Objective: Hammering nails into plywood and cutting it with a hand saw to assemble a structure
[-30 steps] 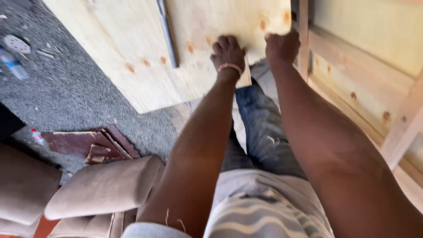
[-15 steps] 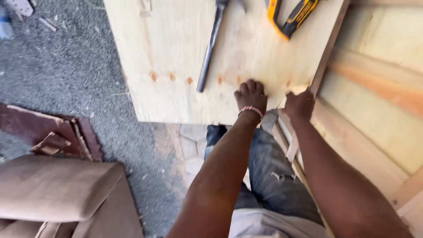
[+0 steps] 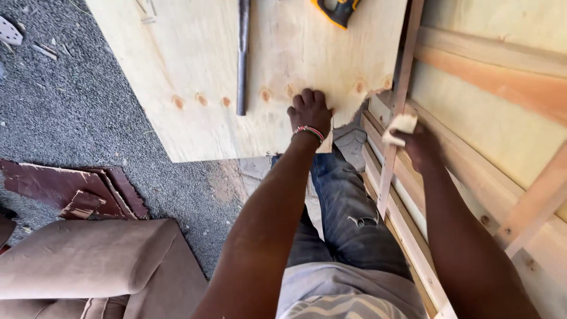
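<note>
Half a second ago both hands pressed the near corner of the pale knotty plywood sheet (image 3: 207,88); now that corner is torn away, leaving a ragged edge. The right hand (image 3: 420,145) has come off the sheet and pinches a small pale broken plywood piece (image 3: 400,126) between thumb and fingers, beside the thin upright wooden slat (image 3: 394,136). The left hand (image 3: 311,110) (beaded band at the wrist) stays flat, fingers together, pressing the sheet's near edge. So 1 fragment is loose, judging by the break. A long dark metal bar (image 3: 243,53) lies on the sheet; the grey gravel ground (image 3: 71,118) left of it offers room, the timber frame (image 3: 490,106) crowds the right.
</note>
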